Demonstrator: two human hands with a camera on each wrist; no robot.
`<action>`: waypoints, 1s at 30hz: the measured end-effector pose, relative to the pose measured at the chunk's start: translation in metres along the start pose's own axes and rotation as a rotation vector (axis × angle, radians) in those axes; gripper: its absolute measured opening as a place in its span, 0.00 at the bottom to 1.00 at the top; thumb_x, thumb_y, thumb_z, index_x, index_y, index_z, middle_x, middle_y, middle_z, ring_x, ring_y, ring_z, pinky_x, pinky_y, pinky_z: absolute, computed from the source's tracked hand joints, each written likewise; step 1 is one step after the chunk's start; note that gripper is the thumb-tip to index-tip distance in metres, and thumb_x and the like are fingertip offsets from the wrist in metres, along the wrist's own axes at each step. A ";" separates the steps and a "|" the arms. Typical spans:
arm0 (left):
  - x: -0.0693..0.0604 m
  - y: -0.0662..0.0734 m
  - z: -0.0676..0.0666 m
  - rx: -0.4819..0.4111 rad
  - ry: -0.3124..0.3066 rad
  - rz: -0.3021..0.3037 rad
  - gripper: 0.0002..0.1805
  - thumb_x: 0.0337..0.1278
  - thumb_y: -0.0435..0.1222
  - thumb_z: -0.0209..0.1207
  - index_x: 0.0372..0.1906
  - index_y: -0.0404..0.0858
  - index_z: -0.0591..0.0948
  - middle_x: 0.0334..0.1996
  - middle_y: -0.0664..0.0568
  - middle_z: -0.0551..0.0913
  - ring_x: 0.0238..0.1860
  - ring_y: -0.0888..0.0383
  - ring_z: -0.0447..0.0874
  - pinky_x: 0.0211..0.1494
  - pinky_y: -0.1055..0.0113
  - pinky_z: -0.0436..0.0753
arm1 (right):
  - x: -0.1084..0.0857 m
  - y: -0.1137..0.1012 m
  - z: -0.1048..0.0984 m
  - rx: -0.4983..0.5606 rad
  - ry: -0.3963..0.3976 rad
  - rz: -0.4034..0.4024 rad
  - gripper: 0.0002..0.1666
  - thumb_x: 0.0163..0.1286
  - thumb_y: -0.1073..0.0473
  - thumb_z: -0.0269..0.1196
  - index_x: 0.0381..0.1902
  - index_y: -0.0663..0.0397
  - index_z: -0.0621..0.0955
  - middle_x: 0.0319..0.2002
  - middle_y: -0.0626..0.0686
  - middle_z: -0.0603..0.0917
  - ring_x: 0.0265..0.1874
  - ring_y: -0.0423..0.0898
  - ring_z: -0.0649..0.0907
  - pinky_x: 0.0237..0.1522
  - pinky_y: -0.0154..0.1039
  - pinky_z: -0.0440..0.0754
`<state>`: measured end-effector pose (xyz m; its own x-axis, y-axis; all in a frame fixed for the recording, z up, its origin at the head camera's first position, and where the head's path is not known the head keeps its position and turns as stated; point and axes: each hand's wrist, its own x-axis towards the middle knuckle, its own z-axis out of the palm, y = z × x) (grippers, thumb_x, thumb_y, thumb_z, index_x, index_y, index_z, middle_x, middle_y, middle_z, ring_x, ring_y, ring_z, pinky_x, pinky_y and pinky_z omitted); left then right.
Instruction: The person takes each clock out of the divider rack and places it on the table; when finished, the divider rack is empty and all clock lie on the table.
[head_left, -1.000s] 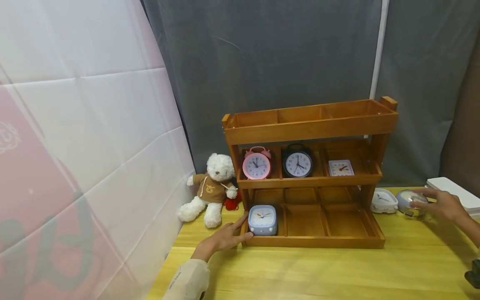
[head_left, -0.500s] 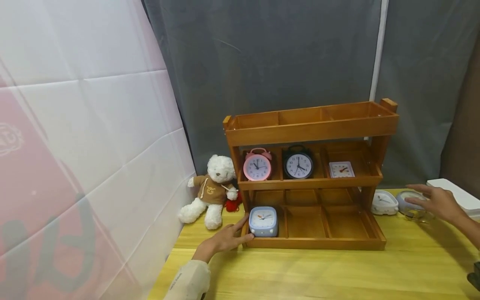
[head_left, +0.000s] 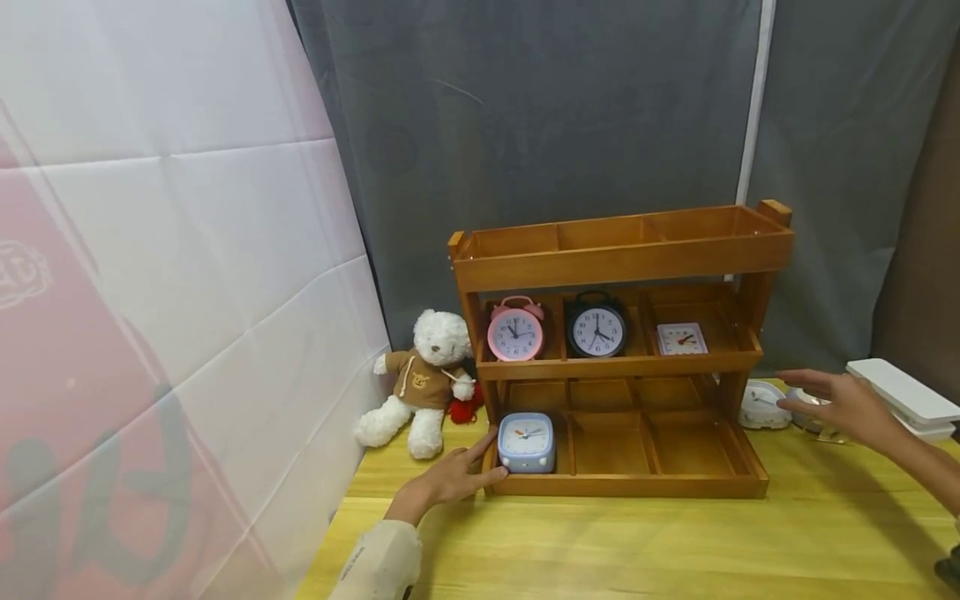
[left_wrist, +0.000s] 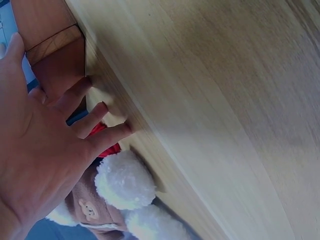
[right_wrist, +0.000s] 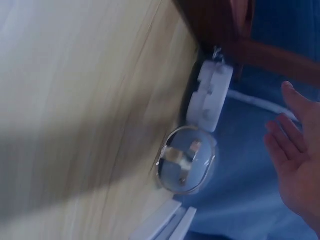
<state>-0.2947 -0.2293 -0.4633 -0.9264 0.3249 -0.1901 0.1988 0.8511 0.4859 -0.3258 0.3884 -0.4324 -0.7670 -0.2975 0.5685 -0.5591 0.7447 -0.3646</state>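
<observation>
My left hand point(head_left: 447, 479) rests at the lower left corner of a brown wooden three-tier shelf point(head_left: 637, 486), fingers extended. Its thumb and forefinger lie beside a light blue square alarm clock point(head_left: 527, 446) in the bottom left compartment; whether they touch the clock I cannot tell. In the left wrist view several fingers point(left_wrist: 80, 100) spread past the shelf's end. My right hand point(head_left: 855, 408) hovers with nothing held, fingers relaxed, right of a white alarm clock point(head_left: 763, 407). Partly behind it stands a round clock with a clear body point(right_wrist: 186, 160).
On the middle tier sit a pink twin-bell clock point(head_left: 515, 333), a black round clock point(head_left: 597, 330) and a small white square clock point(head_left: 682, 339). A white teddy bear point(head_left: 427, 379) leans left of the shelf. White flat objects point(head_left: 907, 392) lie at far right.
My right hand has come off the round clock and moved left toward the white alarm clock. The left hand stays at the shelf corner.
</observation>
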 end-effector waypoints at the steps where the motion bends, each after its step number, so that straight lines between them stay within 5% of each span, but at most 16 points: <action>1: 0.000 0.000 0.000 0.001 0.000 0.001 0.48 0.66 0.71 0.51 0.85 0.61 0.51 0.76 0.33 0.65 0.75 0.33 0.63 0.72 0.34 0.67 | 0.000 -0.002 0.000 0.016 0.010 -0.006 0.27 0.58 0.63 0.79 0.55 0.64 0.86 0.51 0.55 0.89 0.42 0.38 0.90 0.35 0.29 0.85; 3: 0.000 0.000 0.000 0.005 0.002 0.005 0.48 0.66 0.71 0.51 0.85 0.61 0.51 0.76 0.33 0.66 0.75 0.33 0.64 0.72 0.34 0.67 | 0.000 -0.008 0.000 0.050 0.013 -0.002 0.27 0.58 0.63 0.79 0.55 0.62 0.87 0.50 0.43 0.88 0.43 0.23 0.82 0.36 0.20 0.81; 6: -0.001 0.000 -0.001 0.008 0.007 0.017 0.48 0.67 0.71 0.52 0.85 0.60 0.51 0.75 0.32 0.67 0.74 0.32 0.65 0.72 0.35 0.68 | 0.001 -0.018 0.003 0.088 -0.008 0.010 0.26 0.59 0.62 0.79 0.55 0.62 0.87 0.51 0.44 0.88 0.45 0.17 0.77 0.39 0.16 0.78; 10: -0.001 0.001 -0.002 0.009 0.012 0.028 0.48 0.67 0.70 0.52 0.85 0.60 0.52 0.74 0.31 0.67 0.74 0.32 0.66 0.72 0.35 0.68 | 0.004 -0.031 0.009 0.111 -0.021 -0.034 0.25 0.59 0.66 0.78 0.55 0.66 0.86 0.50 0.60 0.89 0.46 0.21 0.81 0.42 0.15 0.77; 14: 0.001 0.000 -0.001 0.007 0.009 0.025 0.48 0.66 0.71 0.52 0.85 0.60 0.52 0.74 0.32 0.67 0.74 0.32 0.66 0.72 0.35 0.68 | 0.005 -0.043 0.014 0.142 -0.018 -0.060 0.25 0.58 0.68 0.78 0.54 0.67 0.86 0.48 0.51 0.90 0.45 0.24 0.84 0.42 0.18 0.80; 20: 0.001 -0.001 0.000 0.016 0.008 0.023 0.48 0.66 0.72 0.51 0.85 0.60 0.52 0.74 0.31 0.68 0.73 0.33 0.67 0.72 0.37 0.69 | 0.007 -0.061 0.017 0.129 -0.041 -0.042 0.25 0.58 0.65 0.78 0.54 0.63 0.86 0.46 0.64 0.90 0.42 0.29 0.86 0.37 0.24 0.84; 30: 0.000 0.001 0.000 0.032 0.011 0.021 0.48 0.67 0.71 0.51 0.85 0.59 0.52 0.73 0.31 0.69 0.73 0.34 0.68 0.71 0.38 0.70 | 0.020 -0.085 0.034 0.197 -0.100 -0.029 0.25 0.62 0.63 0.76 0.57 0.62 0.85 0.47 0.63 0.89 0.41 0.49 0.91 0.37 0.31 0.87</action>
<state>-0.2949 -0.2287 -0.4628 -0.9253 0.3388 -0.1705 0.2286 0.8568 0.4622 -0.3045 0.2989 -0.4158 -0.7714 -0.3820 0.5089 -0.6247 0.6065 -0.4918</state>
